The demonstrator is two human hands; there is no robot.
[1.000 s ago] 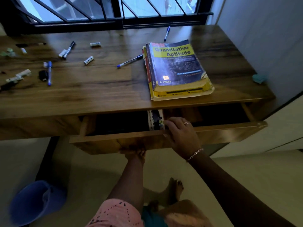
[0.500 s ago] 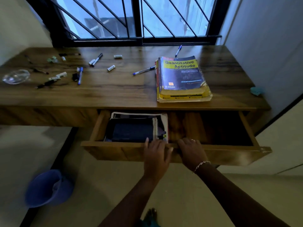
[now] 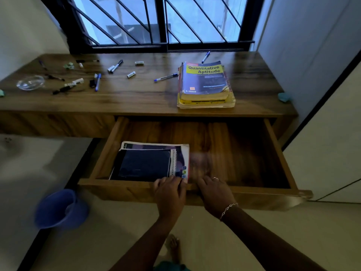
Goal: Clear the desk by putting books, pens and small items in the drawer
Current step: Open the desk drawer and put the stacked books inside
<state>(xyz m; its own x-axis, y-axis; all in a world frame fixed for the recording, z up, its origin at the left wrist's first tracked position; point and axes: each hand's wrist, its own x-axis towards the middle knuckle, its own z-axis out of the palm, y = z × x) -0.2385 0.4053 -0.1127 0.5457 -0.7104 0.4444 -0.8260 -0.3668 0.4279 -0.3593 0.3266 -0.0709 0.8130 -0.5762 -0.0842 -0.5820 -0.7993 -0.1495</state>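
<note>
The wooden drawer (image 3: 273, 153) under the desk (image 3: 136, 98) stands pulled far out. In its left half lie a dark notebook (image 3: 144, 166) and a spiral-bound book (image 3: 180, 153) beneath it. My left hand (image 3: 170, 192) and my right hand (image 3: 214, 192) both grip the drawer's front edge, fingers curled over it. A stack of books (image 3: 205, 83) topped by "Quantitative Aptitude" sits on the desk's right part. Several pens, such as a blue one (image 3: 165, 77), and small white caps lie scattered over the left and middle.
A clear glass bowl (image 3: 30, 82) sits at the desk's far left. A teal scrap (image 3: 284, 97) lies at the right edge. A blue bucket (image 3: 58, 209) stands on the floor at the lower left. A barred window runs behind the desk, and a wall closes the right side.
The drawer has slid out from a narrow gap to far open. My left hand came up from under the drawer front onto its top edge beside my right hand.
</note>
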